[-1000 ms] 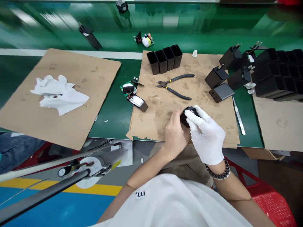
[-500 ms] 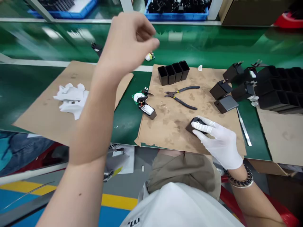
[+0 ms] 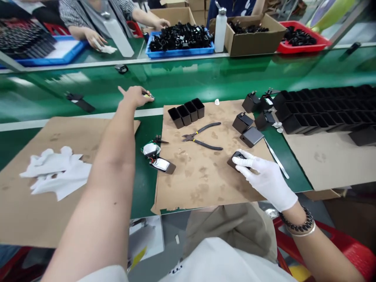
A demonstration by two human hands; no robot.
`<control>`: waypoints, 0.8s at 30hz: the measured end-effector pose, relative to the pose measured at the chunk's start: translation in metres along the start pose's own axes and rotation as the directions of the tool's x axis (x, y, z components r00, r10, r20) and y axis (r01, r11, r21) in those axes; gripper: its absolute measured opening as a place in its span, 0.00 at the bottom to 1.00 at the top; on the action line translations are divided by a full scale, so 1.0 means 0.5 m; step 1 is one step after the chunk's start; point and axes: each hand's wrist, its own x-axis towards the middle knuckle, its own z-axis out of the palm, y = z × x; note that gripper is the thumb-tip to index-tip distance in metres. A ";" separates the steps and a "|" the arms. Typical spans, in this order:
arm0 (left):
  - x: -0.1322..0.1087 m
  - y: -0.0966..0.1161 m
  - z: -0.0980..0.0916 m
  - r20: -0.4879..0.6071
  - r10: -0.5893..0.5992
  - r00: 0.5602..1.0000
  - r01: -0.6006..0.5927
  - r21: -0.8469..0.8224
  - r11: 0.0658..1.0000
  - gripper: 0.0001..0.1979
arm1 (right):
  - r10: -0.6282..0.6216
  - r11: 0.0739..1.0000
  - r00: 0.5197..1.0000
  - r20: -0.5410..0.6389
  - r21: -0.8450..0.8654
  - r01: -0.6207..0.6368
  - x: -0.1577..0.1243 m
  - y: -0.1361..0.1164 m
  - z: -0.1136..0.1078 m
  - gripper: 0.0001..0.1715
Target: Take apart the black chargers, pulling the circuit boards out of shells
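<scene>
The left hand [image 3: 135, 96] pinches a small part [image 3: 147, 94] far out on the green belt [image 3: 205, 80]. The gloved right hand [image 3: 264, 178] presses its grip on a black charger case [image 3: 235, 159], so it stays put on the cardboard [image 3: 202, 180].

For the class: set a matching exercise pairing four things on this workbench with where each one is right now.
Things:
1. pliers
2. white cloth
3. left hand
4. right hand

Places:
a. on the left cardboard sheet
b. out over the green belt
c. on a small black part
d. mid middle cardboard sheet

Pairs: 1-d, 2-a, 3-b, 4-c.
</scene>
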 end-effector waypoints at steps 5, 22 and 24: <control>-0.029 0.048 -0.040 -0.090 0.144 0.985 -0.144 0.000 0.990 0.23 | -0.019 1.000 0.993 0.115 -0.017 0.021 -0.008 0.010 -0.016 0.17; -0.616 0.237 0.099 0.227 0.676 0.701 -0.703 0.065 0.708 0.17 | -0.050 0.999 0.997 -0.066 0.012 0.051 -0.027 0.013 0.018 0.20; -0.653 0.255 0.053 0.093 0.758 0.646 -0.755 -0.068 0.652 0.15 | 0.003 0.998 0.999 -0.042 0.063 0.000 -0.026 0.011 0.022 0.19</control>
